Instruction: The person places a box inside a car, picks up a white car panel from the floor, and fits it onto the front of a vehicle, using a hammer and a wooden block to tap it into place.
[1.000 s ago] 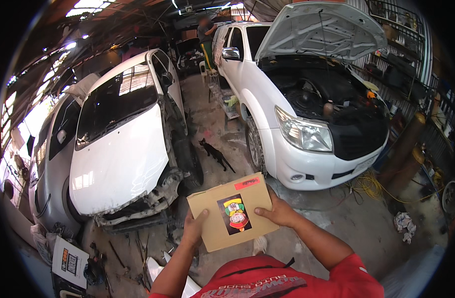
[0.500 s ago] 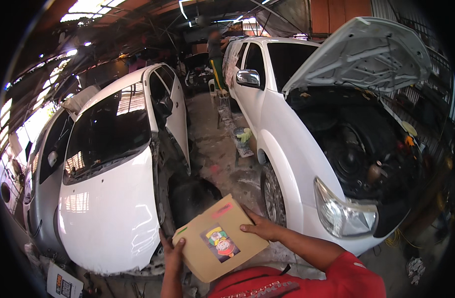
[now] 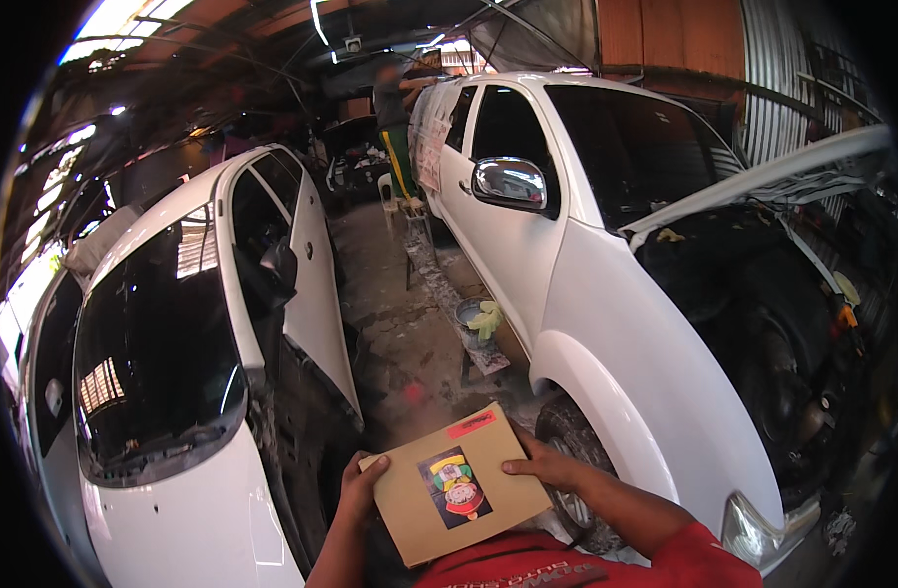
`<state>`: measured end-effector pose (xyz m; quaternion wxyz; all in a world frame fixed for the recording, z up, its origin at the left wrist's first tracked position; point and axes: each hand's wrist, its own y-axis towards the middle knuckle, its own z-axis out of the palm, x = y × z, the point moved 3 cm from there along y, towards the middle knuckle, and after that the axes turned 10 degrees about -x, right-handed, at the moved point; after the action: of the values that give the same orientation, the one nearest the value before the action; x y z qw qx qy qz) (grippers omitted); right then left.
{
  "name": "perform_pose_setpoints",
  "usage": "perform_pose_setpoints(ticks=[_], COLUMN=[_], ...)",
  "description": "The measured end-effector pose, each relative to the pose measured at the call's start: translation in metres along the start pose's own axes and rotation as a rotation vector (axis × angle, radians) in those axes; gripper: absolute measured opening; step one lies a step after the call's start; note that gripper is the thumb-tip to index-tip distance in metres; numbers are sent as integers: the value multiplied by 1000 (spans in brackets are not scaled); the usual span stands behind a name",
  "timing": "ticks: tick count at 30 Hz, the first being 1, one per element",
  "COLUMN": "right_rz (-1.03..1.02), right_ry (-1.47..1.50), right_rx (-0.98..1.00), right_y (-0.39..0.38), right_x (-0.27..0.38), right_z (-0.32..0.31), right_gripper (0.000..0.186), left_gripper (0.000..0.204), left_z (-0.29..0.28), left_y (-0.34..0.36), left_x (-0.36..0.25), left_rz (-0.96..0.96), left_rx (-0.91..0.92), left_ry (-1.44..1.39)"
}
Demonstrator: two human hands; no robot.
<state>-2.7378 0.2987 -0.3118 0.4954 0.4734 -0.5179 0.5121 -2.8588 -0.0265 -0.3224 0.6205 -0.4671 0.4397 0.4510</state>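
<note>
Item one, as I view it remotely: flat cardboard box (image 3: 506,495), brown, tilted, held before the wearer's red shirt (image 3: 527,561); face bears a colourful cartoon picture (image 3: 456,487) and a red strip (image 3: 471,424). Left grip (image 3: 357,487): clamped on the box's left edge, thumb on the face. Right grip (image 3: 552,465): clamped on its right edge, thumb likewise. Beyond, I list: white car (image 3: 174,519), left; white vehicle (image 3: 503,255), right, hood (image 3: 763,181) raised; between them, a narrow worktop (image 3: 427,274) carrying a bucket (image 3: 467,312) with yellowish cloth (image 3: 486,320); farther back, a co-worker (image 3: 393,122), standing.
</note>
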Motion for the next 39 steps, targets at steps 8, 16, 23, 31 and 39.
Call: perform_pose_setpoints(ticks=[8,16,23,31,39], right_rz=[-279,-38,-58,-100,-66], right_ry=[-183,99,140,259,188], right_rx=[-232,-35,-273,-618,-787], right_y=[250,521,706,900,1069], right_x=[20,46,12,-21,22], right_z=[-82,-145,-213,-290,-327], right_gripper=[111,44,37,33,41], left_gripper=[35,41,76,65,50], left_z=[58,89,59,34,-30], left_y=[242,468,654,909,1122], left_x=[-41,-65,-61,-50,-126], left_rz=[52,25,26,-29,317], left_rx=[185,55,-260,-230,-508], left_ry=[58,-4,-142,41,542])
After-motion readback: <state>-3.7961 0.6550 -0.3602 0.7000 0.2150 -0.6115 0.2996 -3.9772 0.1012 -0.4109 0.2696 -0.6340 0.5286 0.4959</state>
